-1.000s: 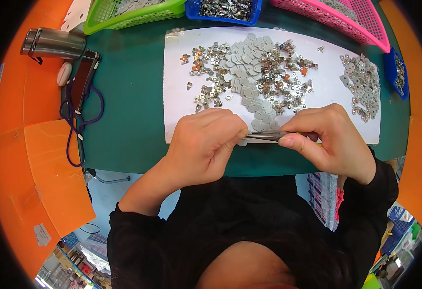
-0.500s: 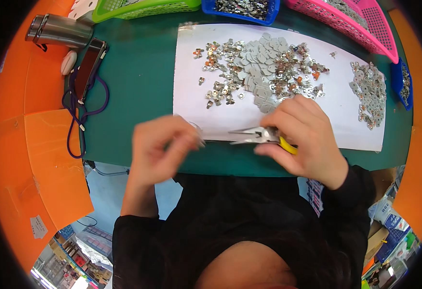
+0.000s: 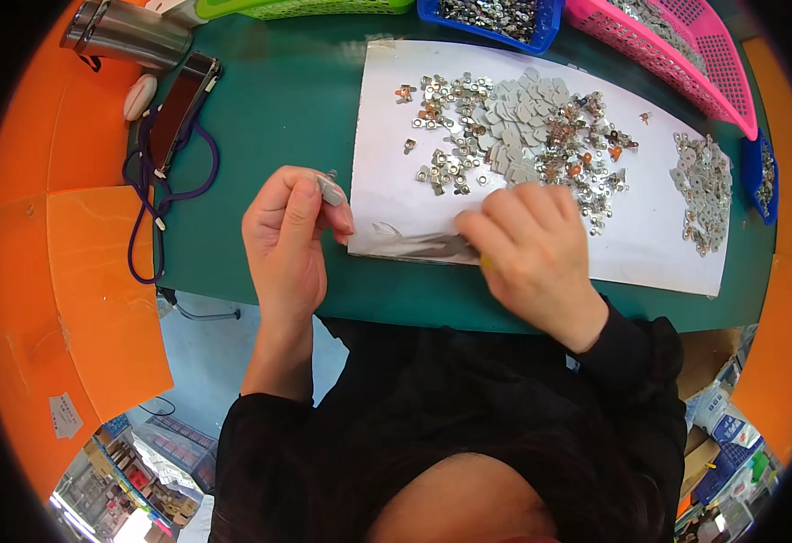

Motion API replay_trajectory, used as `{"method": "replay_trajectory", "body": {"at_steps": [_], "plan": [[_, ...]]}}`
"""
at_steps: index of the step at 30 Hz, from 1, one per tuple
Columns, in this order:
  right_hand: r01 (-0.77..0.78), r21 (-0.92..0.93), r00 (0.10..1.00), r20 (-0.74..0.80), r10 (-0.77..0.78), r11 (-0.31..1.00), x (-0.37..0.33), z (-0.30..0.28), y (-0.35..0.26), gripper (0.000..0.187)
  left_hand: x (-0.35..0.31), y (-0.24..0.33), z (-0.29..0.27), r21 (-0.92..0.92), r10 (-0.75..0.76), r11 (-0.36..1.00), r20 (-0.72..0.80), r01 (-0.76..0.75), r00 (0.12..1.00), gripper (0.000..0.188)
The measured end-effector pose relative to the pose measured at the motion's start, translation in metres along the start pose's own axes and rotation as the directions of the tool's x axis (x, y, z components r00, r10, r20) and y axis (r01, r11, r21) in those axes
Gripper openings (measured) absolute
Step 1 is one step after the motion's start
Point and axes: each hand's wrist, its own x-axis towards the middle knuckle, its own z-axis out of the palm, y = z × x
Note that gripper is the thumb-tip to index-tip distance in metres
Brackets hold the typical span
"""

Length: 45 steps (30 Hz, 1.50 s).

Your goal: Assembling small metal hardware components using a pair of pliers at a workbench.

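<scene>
My left hand [image 3: 289, 231] is raised just off the left edge of a white board [image 3: 396, 204]. Thumb and fingers pinch a small grey metal plate [image 3: 331, 190] with a tiny fitting at its upper end. Over the board's near edge, my right hand [image 3: 540, 258] is wrapped round needle-nose pliers [image 3: 432, 245]; their jaws point left and are smeared by motion. The handles are mostly hidden in the palm. Beyond my right hand lie a heap of flat grey plates [image 3: 521, 113] and small shiny metal fittings [image 3: 450, 167], some coppery.
A separate pile of metal pieces [image 3: 703, 190] lies on the board's right side. Green [image 3: 305, 5], blue [image 3: 550, 27] and pink [image 3: 730, 90] baskets line the back. A smaller blue tray [image 3: 769, 204] sits far right. At left are a steel flask [image 3: 138, 36] and a phone [image 3: 181, 109] with purple cord.
My left hand has turned upward, bringing the pinched plate into clear view. My right hand has shifted slightly left and turned knuckles up, with the pliers still in it. The whole view has shifted a little.
</scene>
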Motion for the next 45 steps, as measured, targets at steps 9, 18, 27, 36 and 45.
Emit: {"method": "replay_trajectory", "body": {"at_steps": [9,18,27,36,45], "plan": [[-0.066,0.847,0.811,-0.262,0.523,0.527,0.005,-0.03,0.034,0.027,-0.005,0.0,0.027,0.189,-0.171,0.972,0.169,0.138,0.971,0.017],[-0.184,0.183,0.976,-0.081,0.202,0.966,0.014,-0.032,0.026,0.022,-0.006,-0.015,0.054,0.621,0.2,0.431,0.642,-0.655,0.74,0.018],[-0.141,-0.065,0.989,-0.05,0.138,0.988,0.023,-0.011,0.019,0.026,-0.007,-0.016,0.034,0.713,0.247,0.479,0.45,-0.512,0.858,0.013],[-0.428,0.534,0.881,0.066,0.468,0.729,0.02,-0.034,0.017,0.005,-0.006,-0.002,0.045,-0.115,-0.253,0.951,0.244,0.287,0.936,0.015],[-0.359,0.596,0.868,-0.071,0.492,0.718,0.017,-0.031,0.014,0.013,-0.001,0.001,0.063,-0.595,-0.449,0.524,0.414,0.609,0.792,0.017]]}}
